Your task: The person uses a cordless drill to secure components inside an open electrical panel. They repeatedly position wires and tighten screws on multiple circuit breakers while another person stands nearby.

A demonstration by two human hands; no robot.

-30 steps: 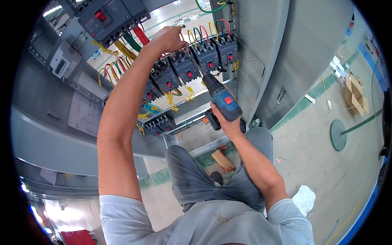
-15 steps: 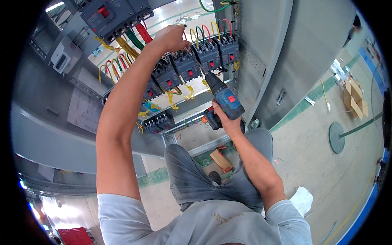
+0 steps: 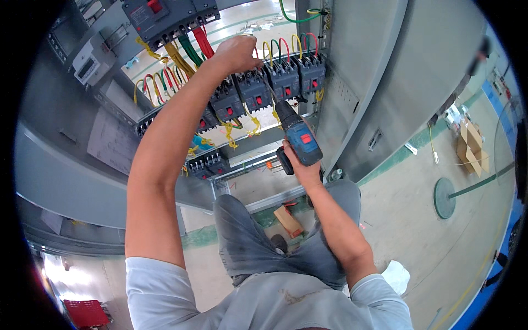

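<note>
My right hand (image 3: 302, 168) grips a blue and black cordless drill (image 3: 302, 142). Its long bit points up and away, reaching the row of dark grey circuit breakers near the breaker (image 3: 254, 94) with a red switch. My left hand (image 3: 240, 55) is closed at the top terminals of that breaker, fingers bent down. A short red wire shows beside its fingers, and what they pinch is hidden. Right of it stand further breakers (image 3: 285, 83) with yellow, green and red wires (image 3: 284, 47) looping from their tops.
Grey cabinet walls (image 3: 360, 77) enclose the breakers. A larger breaker (image 3: 168, 19) hangs above, with thick yellow, green and red cables. Smaller breakers (image 3: 208, 164) sit lower. On the floor are a cardboard piece (image 3: 288, 221) between my feet, an open carton (image 3: 471, 147) and a round stand base (image 3: 444, 198).
The drill has turned slightly more upright, its rear end moving left. My left hand's fingers have curled down closer to the breaker terminals. The whole view has shifted slightly.
</note>
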